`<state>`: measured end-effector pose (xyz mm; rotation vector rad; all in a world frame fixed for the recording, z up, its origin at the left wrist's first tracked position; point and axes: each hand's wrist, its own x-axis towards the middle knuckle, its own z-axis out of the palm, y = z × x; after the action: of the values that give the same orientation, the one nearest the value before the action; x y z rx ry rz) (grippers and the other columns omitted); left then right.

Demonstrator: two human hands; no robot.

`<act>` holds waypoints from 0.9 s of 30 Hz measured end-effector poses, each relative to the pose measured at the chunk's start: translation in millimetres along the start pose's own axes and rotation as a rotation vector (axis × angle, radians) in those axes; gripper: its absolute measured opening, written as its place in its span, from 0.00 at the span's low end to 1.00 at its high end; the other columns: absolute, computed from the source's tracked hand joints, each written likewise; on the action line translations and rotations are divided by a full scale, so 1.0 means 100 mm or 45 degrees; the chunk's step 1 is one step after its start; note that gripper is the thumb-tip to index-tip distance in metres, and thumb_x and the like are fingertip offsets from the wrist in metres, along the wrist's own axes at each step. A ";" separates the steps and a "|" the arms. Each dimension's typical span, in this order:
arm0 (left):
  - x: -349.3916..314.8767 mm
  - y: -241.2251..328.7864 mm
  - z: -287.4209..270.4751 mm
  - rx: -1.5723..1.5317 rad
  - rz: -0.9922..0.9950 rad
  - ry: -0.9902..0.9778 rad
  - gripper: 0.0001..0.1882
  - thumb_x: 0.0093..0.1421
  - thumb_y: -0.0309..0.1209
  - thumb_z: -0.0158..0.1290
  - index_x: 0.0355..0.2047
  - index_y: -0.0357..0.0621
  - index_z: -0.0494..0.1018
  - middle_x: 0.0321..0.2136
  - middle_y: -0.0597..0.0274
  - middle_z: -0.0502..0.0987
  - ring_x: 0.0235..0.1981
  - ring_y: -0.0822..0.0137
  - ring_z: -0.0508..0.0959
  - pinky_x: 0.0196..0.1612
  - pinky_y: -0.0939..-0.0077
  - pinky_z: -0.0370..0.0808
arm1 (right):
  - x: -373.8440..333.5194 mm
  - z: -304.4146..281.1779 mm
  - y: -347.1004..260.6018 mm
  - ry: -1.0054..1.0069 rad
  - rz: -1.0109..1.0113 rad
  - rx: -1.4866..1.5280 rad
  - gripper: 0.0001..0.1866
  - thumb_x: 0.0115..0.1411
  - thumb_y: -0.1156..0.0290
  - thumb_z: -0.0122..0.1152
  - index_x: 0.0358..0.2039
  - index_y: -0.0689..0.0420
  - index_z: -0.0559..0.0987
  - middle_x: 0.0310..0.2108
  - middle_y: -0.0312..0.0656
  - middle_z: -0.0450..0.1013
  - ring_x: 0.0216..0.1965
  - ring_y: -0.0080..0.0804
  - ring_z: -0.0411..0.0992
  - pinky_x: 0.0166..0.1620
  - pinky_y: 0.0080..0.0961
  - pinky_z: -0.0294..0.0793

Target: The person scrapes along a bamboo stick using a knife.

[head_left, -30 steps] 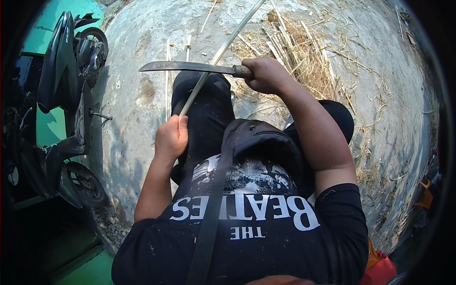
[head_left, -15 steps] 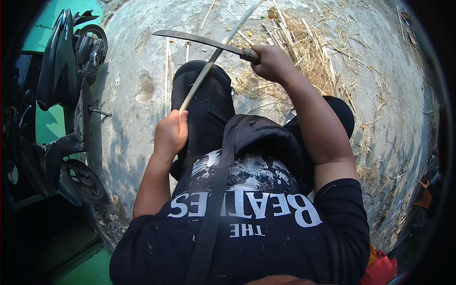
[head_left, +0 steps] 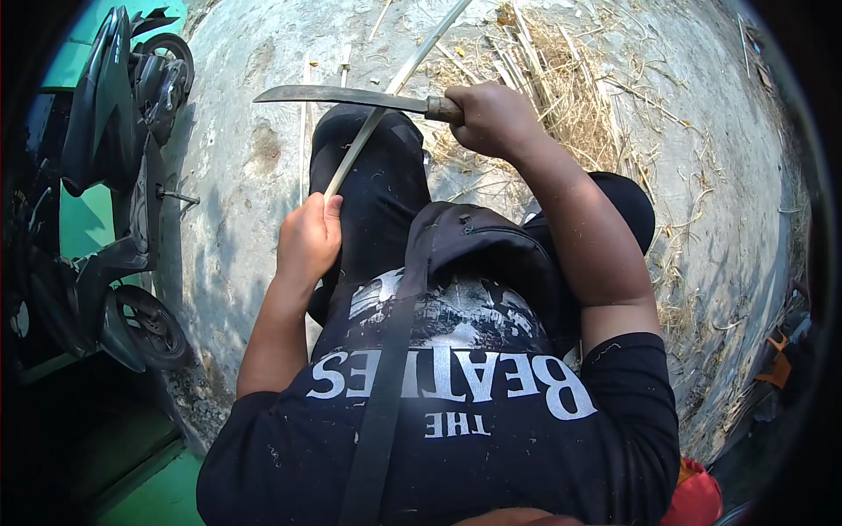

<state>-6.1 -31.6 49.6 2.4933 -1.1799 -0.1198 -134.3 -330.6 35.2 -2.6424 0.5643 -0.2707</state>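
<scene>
- Fingers of the left hand [head_left: 309, 235] close round the near end of a bamboo strip [head_left: 430, 44], thumb laid along it;
- fingers of the right hand [head_left: 495, 121] wrap tightly round the wooden handle of a machete [head_left: 342, 95]; its blade points left;
- the strip slants from the left hand up over the black-trousered left knee [head_left: 373, 175] and away past the top edge; the blade crosses it just beyond that knee; I cannot tell whether the cutting edge bites into it;
- a dark waist bag [head_left: 487, 237] rests at the lap, its strap [head_left: 379, 421] running down over a black T-shirt [head_left: 544, 456] with white print;
- beyond the right hand, straw-coloured shavings [head_left: 570, 105] and split slats lie heaped on the grey ground [head_left: 232, 202];
- a black motorcycle [head_left: 105, 114] stands at the far left, beside green surfaces
</scene>
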 end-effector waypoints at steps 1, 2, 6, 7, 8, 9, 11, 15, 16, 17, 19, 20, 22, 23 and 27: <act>-0.02 -0.02 0.00 0.013 0.012 -0.010 0.22 0.72 0.41 0.52 0.25 0.38 0.67 0.20 0.40 0.74 0.24 0.33 0.75 0.27 0.45 0.69 | -0.02 0.03 -0.02 0.021 -0.088 -0.018 0.05 0.55 0.66 0.63 0.31 0.49 0.80 0.28 0.47 0.79 0.34 0.53 0.79 0.37 0.49 0.78; -0.01 -0.03 0.00 0.014 0.015 -0.014 0.22 0.72 0.41 0.52 0.25 0.38 0.67 0.20 0.40 0.74 0.24 0.33 0.75 0.27 0.45 0.69 | -0.04 0.06 -0.05 0.041 -0.176 -0.037 0.05 0.55 0.66 0.64 0.31 0.50 0.79 0.27 0.47 0.79 0.34 0.53 0.79 0.37 0.49 0.78; -0.01 -0.03 0.03 0.001 0.006 0.002 0.21 0.72 0.41 0.52 0.26 0.39 0.67 0.19 0.40 0.74 0.24 0.34 0.75 0.27 0.45 0.69 | 0.03 0.07 0.04 0.085 -0.086 -0.075 0.05 0.56 0.67 0.64 0.30 0.52 0.79 0.27 0.48 0.78 0.33 0.54 0.78 0.36 0.49 0.78; 0.04 -0.02 0.05 -0.027 0.015 0.023 0.21 0.72 0.41 0.52 0.26 0.39 0.67 0.19 0.41 0.74 0.23 0.34 0.75 0.26 0.45 0.69 | 0.11 0.08 0.19 0.156 -0.027 0.038 0.04 0.56 0.67 0.64 0.31 0.52 0.79 0.27 0.49 0.78 0.33 0.54 0.78 0.36 0.49 0.77; 0.05 0.00 0.03 -0.029 0.021 0.028 0.21 0.72 0.41 0.52 0.26 0.39 0.67 0.19 0.41 0.74 0.23 0.34 0.75 0.26 0.45 0.69 | 0.12 0.12 0.32 0.183 -0.022 0.050 0.04 0.56 0.67 0.63 0.31 0.52 0.80 0.27 0.49 0.78 0.33 0.55 0.78 0.36 0.50 0.77; 0.04 0.00 0.02 -0.025 0.014 -0.001 0.21 0.72 0.41 0.52 0.25 0.39 0.67 0.19 0.41 0.74 0.23 0.34 0.75 0.26 0.45 0.69 | 0.12 0.12 0.31 0.166 -0.016 0.038 0.04 0.56 0.67 0.63 0.31 0.52 0.80 0.27 0.50 0.78 0.33 0.56 0.78 0.37 0.49 0.77; 0.04 0.00 0.00 -0.021 0.010 -0.026 0.21 0.72 0.41 0.52 0.25 0.39 0.67 0.19 0.41 0.74 0.23 0.35 0.75 0.26 0.46 0.69 | 0.09 0.14 0.28 0.158 -0.017 0.059 0.04 0.56 0.67 0.63 0.30 0.53 0.79 0.27 0.49 0.78 0.32 0.56 0.78 0.37 0.49 0.77; -0.03 -0.07 0.00 -0.058 0.035 -0.020 0.21 0.72 0.40 0.53 0.25 0.39 0.67 0.18 0.41 0.73 0.23 0.35 0.75 0.25 0.47 0.69 | 0.04 0.15 0.06 0.200 -0.249 -0.054 0.05 0.55 0.68 0.63 0.28 0.53 0.77 0.26 0.47 0.77 0.31 0.55 0.78 0.36 0.49 0.76; -0.03 -0.06 -0.01 -0.068 0.026 -0.022 0.21 0.72 0.40 0.53 0.25 0.39 0.67 0.18 0.41 0.73 0.22 0.35 0.75 0.25 0.47 0.68 | 0.06 0.10 0.09 0.151 -0.165 -0.102 0.05 0.56 0.67 0.63 0.29 0.52 0.78 0.26 0.48 0.78 0.32 0.54 0.78 0.36 0.48 0.77; -0.04 -0.04 -0.01 -0.069 0.022 -0.025 0.21 0.72 0.40 0.53 0.25 0.39 0.67 0.18 0.41 0.73 0.22 0.35 0.75 0.25 0.47 0.68 | 0.10 0.12 0.21 0.117 -0.043 -0.002 0.04 0.56 0.67 0.62 0.31 0.52 0.80 0.28 0.48 0.79 0.34 0.53 0.79 0.39 0.48 0.78; 0.05 0.03 0.01 -0.078 0.005 0.002 0.21 0.72 0.39 0.52 0.25 0.39 0.67 0.17 0.41 0.73 0.22 0.35 0.74 0.25 0.47 0.68 | 0.15 0.06 0.29 0.048 0.093 0.026 0.06 0.57 0.67 0.60 0.34 0.51 0.82 0.30 0.49 0.80 0.36 0.53 0.80 0.43 0.48 0.79; 0.06 0.02 0.01 -0.080 0.009 0.011 0.21 0.72 0.39 0.52 0.25 0.39 0.67 0.17 0.41 0.73 0.22 0.35 0.74 0.25 0.47 0.68 | 0.15 0.08 0.30 0.049 0.105 -0.004 0.06 0.57 0.67 0.60 0.34 0.51 0.82 0.31 0.49 0.80 0.37 0.53 0.80 0.43 0.48 0.79; 0.04 -0.03 0.02 -0.040 0.077 0.011 0.21 0.72 0.39 0.52 0.25 0.39 0.67 0.17 0.41 0.73 0.22 0.34 0.74 0.25 0.47 0.68 | 0.08 0.08 0.25 0.059 0.076 0.074 0.06 0.57 0.67 0.60 0.34 0.51 0.81 0.31 0.49 0.80 0.37 0.53 0.80 0.43 0.48 0.79; 0.05 -0.05 0.02 -0.038 0.082 0.014 0.21 0.72 0.39 0.52 0.25 0.39 0.67 0.17 0.41 0.73 0.22 0.34 0.74 0.25 0.47 0.68 | 0.07 0.12 0.24 0.148 0.009 0.095 0.04 0.57 0.67 0.62 0.31 0.51 0.79 0.28 0.49 0.79 0.32 0.55 0.78 0.38 0.48 0.77; -0.01 -0.05 -0.02 -0.056 0.047 -0.023 0.20 0.72 0.40 0.53 0.26 0.39 0.67 0.18 0.41 0.73 0.23 0.34 0.75 0.25 0.46 0.68 | 0.02 0.10 0.04 0.138 -0.326 -0.071 0.02 0.56 0.69 0.62 0.30 0.52 0.79 0.26 0.48 0.78 0.32 0.53 0.78 0.36 0.48 0.77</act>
<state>-3.0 -27.4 49.8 2.4357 -1.2168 -0.1568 -131.1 -331.2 25.0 -2.7669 0.2682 -0.4834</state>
